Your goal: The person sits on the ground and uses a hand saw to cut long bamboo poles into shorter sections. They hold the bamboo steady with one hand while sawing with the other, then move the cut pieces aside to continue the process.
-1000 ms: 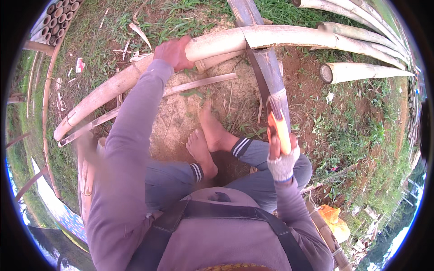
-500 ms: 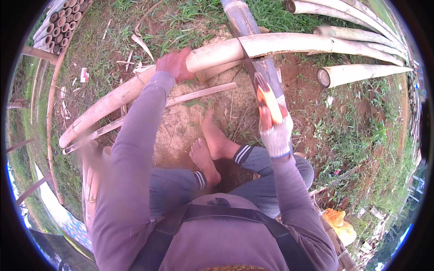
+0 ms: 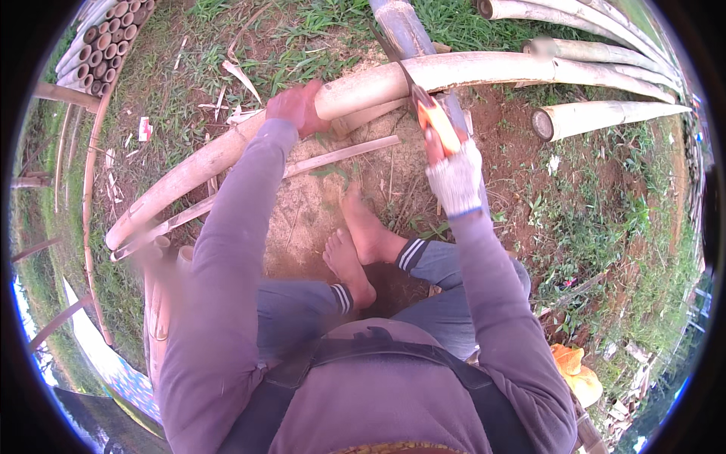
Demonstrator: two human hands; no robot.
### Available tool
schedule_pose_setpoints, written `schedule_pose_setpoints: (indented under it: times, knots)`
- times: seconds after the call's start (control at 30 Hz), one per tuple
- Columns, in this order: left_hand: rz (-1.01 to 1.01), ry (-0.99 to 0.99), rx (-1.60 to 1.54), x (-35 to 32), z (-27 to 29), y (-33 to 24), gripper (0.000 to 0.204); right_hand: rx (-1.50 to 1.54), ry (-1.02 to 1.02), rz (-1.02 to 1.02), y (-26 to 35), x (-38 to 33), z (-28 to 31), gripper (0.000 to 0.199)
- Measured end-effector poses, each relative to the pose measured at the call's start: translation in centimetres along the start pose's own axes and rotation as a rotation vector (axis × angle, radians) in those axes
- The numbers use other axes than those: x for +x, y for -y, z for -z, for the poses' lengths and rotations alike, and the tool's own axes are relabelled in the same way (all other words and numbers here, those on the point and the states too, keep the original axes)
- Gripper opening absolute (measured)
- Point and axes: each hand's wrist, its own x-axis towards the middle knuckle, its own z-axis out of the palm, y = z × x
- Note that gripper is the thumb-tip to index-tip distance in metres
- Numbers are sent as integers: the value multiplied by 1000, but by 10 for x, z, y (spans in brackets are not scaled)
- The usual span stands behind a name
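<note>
A long pale bamboo pole point(image 3: 484, 69) lies crosswise before me, resting on a thicker grey bamboo support point(image 3: 403, 29). Bare, my left hand point(image 3: 296, 108) is wrapped over the pole left of the support. My right hand point(image 3: 454, 166), in a white knitted glove, grips the orange handle of a hand saw point(image 3: 438, 125). The saw's dark blade crosses the pole beside the support, its far end beyond the pole. Whether the blade is within a cut cannot be made out.
Several cut bamboo poles point(image 3: 616, 119) lie at the right. A stack of bamboo tubes point(image 3: 106, 47) stands at the far left. A split bamboo strip point(image 3: 344, 155) lies below the pole, over sawdust near my bare feet point(image 3: 359, 242). An orange bag point(image 3: 576, 374) sits at the lower right.
My right hand has pushed the saw away from me, so its handle is now close to the pole. My left hand keeps its hold on the pole.
</note>
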Motion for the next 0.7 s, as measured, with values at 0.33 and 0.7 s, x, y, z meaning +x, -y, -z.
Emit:
schedule_pose_setpoints:
  times: [0.33,0.7]
  knots:
    - [19,31,3,2,-9,-7,84,136,-22,57,-51,-54,10,26]
    - [58,72,-5,2,-8,3,103,-83,92,101,-23,-172,105,17]
